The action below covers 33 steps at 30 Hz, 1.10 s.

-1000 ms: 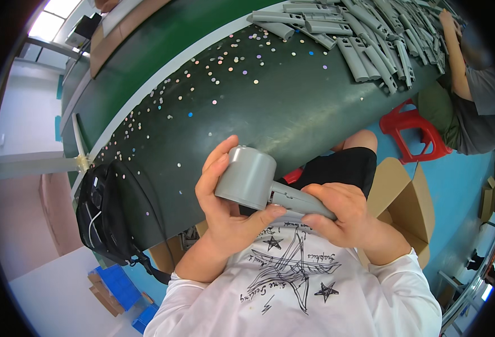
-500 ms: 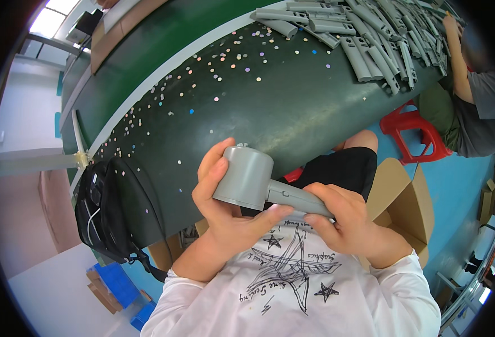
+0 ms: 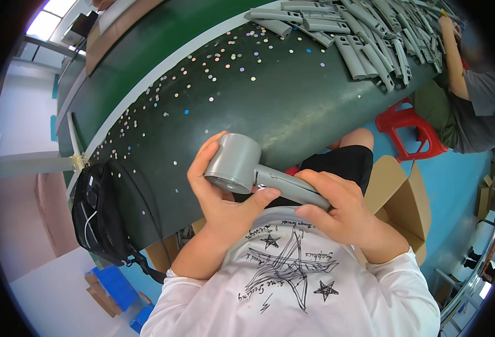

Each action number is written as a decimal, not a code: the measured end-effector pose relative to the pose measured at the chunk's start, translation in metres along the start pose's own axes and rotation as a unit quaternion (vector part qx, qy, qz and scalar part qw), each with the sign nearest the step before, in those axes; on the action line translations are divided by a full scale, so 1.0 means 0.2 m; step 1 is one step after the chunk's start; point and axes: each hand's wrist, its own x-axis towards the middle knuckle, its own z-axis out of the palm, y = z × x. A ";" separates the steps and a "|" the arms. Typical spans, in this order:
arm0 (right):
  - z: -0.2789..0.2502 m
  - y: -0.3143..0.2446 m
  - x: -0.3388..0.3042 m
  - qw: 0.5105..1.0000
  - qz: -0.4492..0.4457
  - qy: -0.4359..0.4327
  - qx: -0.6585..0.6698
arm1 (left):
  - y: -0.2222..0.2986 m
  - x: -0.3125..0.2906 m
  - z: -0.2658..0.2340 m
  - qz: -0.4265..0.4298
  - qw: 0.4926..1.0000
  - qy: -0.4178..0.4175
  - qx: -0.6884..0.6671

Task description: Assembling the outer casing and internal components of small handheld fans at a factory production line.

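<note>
While the grey dryer-shaped housing (image 3: 253, 171) sits above the person's lap, just off the table's (image 3: 270, 106) near edge, both hands grip it: left hand (image 3: 219, 196) cups the round head, right hand (image 3: 343, 216) wraps the handle. Grey handle shells (image 3: 371, 39) pile at the far right corner.

Grey device (image 3: 259, 171) – smooth matt plastic. Green table (image 3: 292, 106) at 12 o'clock – matt. Box (image 3: 396, 196) at 3 o'clock – plain brown cardboard.
</note>
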 end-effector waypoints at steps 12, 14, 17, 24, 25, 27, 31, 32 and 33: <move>-0.01 0.01 -0.01 0.996 -0.030 0.026 -0.077 | 0.03 0.03 -0.01 0.040 0.998 -0.026 0.039; -0.03 0.01 -0.01 0.997 -0.042 0.022 -0.069 | 0.05 0.02 -0.02 0.024 0.996 -0.030 0.079; -0.05 0.00 -0.01 0.999 -0.029 0.007 -0.026 | 0.04 0.03 -0.01 0.038 0.997 -0.030 0.066; -0.07 0.01 -0.04 1.000 -0.025 0.001 -0.011 | 0.02 0.04 -0.01 0.095 0.991 -0.030 0.093; -0.06 0.00 -0.04 1.000 -0.024 0.001 -0.011 | 0.02 0.03 0.00 0.088 0.992 -0.025 0.081; -0.04 -0.02 -0.05 0.999 -0.020 0.039 -0.021 | 0.02 0.02 0.01 0.080 0.994 -0.022 0.068; -0.04 -0.03 -0.07 0.998 0.047 0.032 0.021 | -0.01 -0.01 0.04 0.085 0.993 0.000 0.081; -0.05 -0.05 -0.07 0.997 0.075 0.028 0.024 | -0.02 -0.02 0.05 0.066 0.996 0.010 0.057; -0.05 -0.06 -0.06 0.994 0.103 0.023 0.027 | -0.03 -0.02 0.04 0.064 0.996 0.008 0.055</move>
